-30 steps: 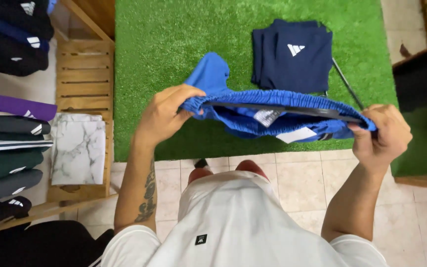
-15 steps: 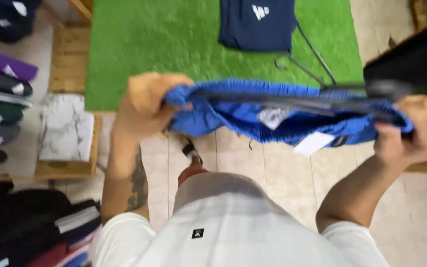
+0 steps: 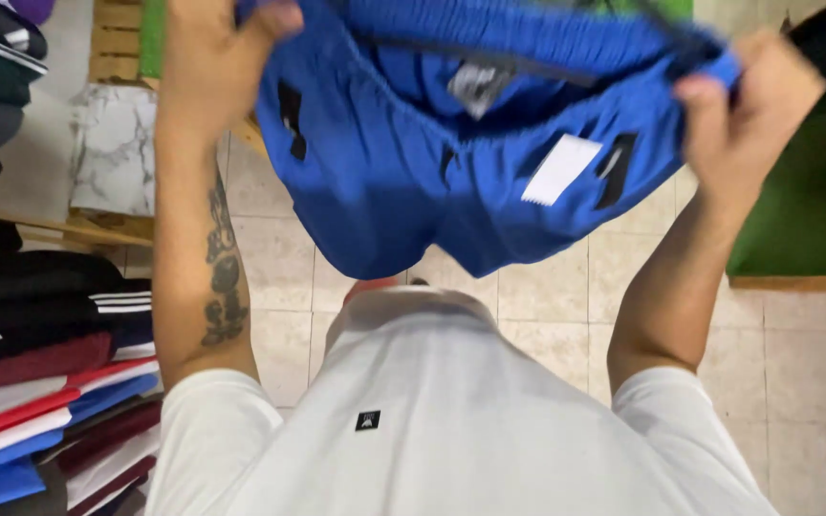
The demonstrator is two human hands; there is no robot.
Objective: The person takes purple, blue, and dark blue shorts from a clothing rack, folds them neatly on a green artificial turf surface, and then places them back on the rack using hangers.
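There is one camera only, worn on the person's head and looking steeply down their white shirt [image 3: 451, 420] to the tiled floor [image 3: 805, 382]. It sits close: raised blue shorts [image 3: 413, 182] fill twelve o'clock, folded clothes [image 3: 31, 382] at eight.

Open tiled floor [image 3: 547, 287] lies beneath the raised shorts [image 3: 451, 162], hemmed by stacked clothes [image 3: 40, 382] and a wooden shelf [image 3: 97, 225] at left, green turf [image 3: 805, 220] at right.
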